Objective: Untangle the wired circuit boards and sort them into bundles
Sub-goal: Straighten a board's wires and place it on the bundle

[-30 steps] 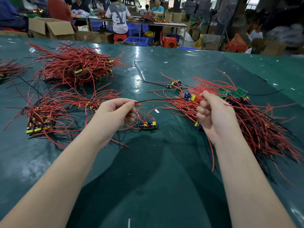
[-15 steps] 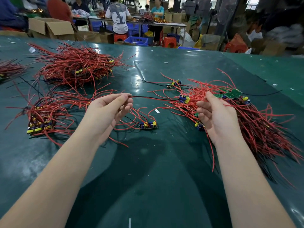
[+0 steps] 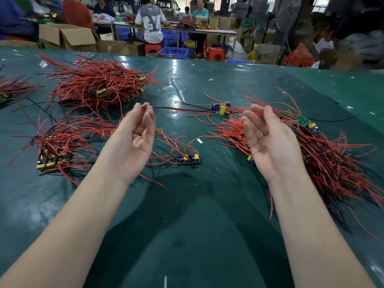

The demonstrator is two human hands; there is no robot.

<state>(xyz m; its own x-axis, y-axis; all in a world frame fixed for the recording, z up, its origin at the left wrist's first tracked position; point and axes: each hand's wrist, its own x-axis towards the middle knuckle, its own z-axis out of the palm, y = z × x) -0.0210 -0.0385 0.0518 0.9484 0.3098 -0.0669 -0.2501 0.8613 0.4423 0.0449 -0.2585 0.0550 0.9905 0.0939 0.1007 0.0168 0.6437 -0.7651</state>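
Your left hand (image 3: 133, 140) is pinching the end of a black wire (image 3: 176, 109) between thumb and fingertips, the wire running right to a small circuit board (image 3: 218, 108) hanging just above the green table (image 3: 187, 235). Your right hand (image 3: 268, 142) is pinching red wires (image 3: 234, 110) from the tangled pile (image 3: 324, 163) beside it. Sorted bundles (image 3: 97, 86) are lying far left, with a loose board (image 3: 188, 158) sitting between your hands.

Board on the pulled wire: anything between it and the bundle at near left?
Yes. The board hangs off the wire that the left hand pinches; a loose single board and its red wires lie before the near-left bundle.
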